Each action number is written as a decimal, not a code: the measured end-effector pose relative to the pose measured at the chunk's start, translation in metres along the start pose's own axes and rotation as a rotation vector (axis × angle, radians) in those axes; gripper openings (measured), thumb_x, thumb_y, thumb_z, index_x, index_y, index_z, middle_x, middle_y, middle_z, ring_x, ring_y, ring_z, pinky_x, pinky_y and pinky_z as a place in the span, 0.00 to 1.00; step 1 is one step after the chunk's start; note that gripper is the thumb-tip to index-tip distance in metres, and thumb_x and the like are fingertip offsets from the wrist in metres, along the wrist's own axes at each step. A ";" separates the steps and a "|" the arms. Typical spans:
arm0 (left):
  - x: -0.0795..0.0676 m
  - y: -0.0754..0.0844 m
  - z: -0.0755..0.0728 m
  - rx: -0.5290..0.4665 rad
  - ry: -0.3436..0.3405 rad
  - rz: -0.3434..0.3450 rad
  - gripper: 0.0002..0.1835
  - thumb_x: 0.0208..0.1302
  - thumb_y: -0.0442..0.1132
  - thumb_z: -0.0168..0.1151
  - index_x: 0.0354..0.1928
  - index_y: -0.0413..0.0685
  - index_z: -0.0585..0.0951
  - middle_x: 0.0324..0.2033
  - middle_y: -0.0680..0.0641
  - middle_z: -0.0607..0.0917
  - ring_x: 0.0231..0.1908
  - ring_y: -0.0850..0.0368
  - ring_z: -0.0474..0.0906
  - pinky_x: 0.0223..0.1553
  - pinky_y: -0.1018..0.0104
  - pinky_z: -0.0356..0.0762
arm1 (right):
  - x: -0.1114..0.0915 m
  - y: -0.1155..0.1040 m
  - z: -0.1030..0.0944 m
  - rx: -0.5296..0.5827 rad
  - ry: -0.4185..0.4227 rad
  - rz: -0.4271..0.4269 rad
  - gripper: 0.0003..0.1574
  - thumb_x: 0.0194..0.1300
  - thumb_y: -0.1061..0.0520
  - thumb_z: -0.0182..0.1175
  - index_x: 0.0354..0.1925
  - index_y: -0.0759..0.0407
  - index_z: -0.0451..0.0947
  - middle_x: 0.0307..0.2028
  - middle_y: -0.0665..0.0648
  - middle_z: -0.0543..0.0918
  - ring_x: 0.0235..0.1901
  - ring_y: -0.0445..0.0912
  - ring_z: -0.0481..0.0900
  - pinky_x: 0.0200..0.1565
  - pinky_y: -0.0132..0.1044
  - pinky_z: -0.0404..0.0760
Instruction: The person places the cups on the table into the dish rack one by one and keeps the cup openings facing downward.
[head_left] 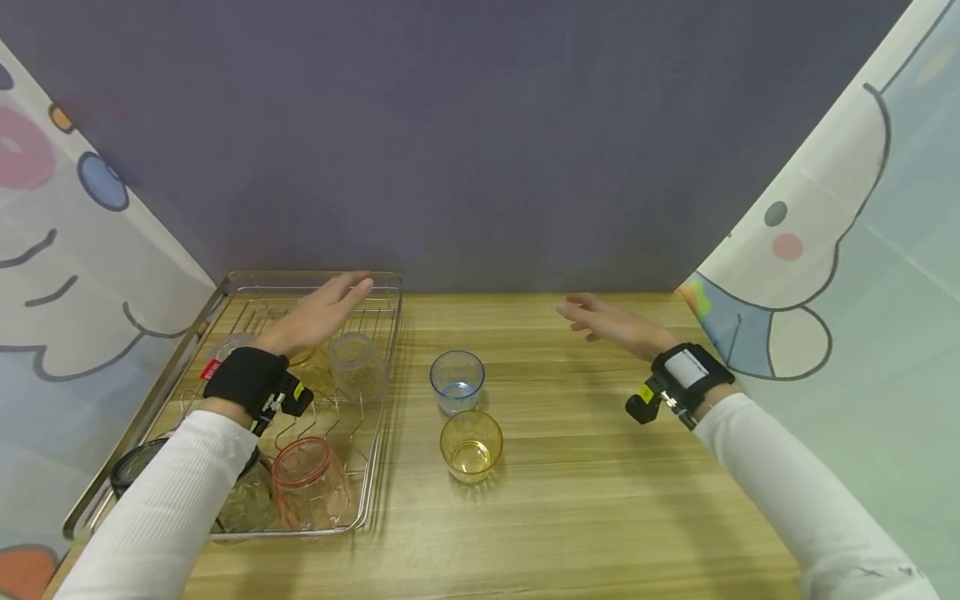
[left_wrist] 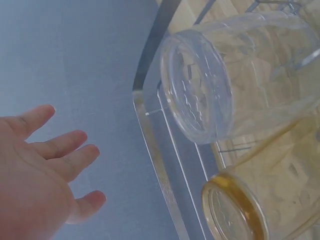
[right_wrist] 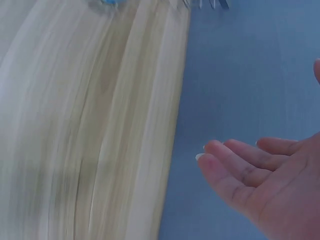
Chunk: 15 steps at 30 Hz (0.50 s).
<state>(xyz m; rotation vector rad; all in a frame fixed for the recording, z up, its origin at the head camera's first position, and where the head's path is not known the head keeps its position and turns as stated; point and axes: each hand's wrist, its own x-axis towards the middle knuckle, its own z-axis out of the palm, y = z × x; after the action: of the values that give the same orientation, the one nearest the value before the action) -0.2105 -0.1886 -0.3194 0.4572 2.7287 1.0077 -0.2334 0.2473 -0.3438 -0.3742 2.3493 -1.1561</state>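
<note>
My left hand (head_left: pixel 318 315) is over the back of a wire dish rack (head_left: pixel 372 467), fingers relaxed and holding nothing. Upside down in the rack near it are a clear glass (head_left: pixel 358 367) and a yellow glass (head_left: pixel 315 372), both close beside the hand in the left wrist view. My right hand (head_left: pixel 617 325) hovers over the back right of the wooden table, empty, with its fingers loosely extended. Between the hands, a blue-rimmed glass (head_left: pixel 457 383) stands upright on the table, with a yellow tumbler (head_left: pixel 471 450) upright just in front of it.
A red-tinted glass (head_left: pixel 311 483) and a dark greenish glass (head_left: pixel 251 498) sit in the front of the rack. A black-rimmed glass (head_left: pixel 135 462) is partly hidden by my left sleeve. A grey panel (head_left: pixel 480 150) rises behind the table (head_left: pixel 570 517); patterned sheets flank both sides.
</note>
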 end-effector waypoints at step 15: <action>0.003 -0.017 -0.004 0.019 0.002 -0.023 0.39 0.78 0.61 0.29 0.77 0.38 0.48 0.75 0.30 0.51 0.74 0.30 0.48 0.72 0.33 0.50 | 0.006 -0.040 0.079 -0.203 -0.170 -0.100 0.52 0.69 0.31 0.53 0.77 0.55 0.48 0.76 0.62 0.56 0.73 0.59 0.61 0.71 0.58 0.64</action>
<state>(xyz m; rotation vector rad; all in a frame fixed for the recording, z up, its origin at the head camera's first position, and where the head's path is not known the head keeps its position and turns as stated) -0.2183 -0.2017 -0.3282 0.4276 2.7411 0.9774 -0.1944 0.1677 -0.3545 -0.6412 2.3251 -0.8919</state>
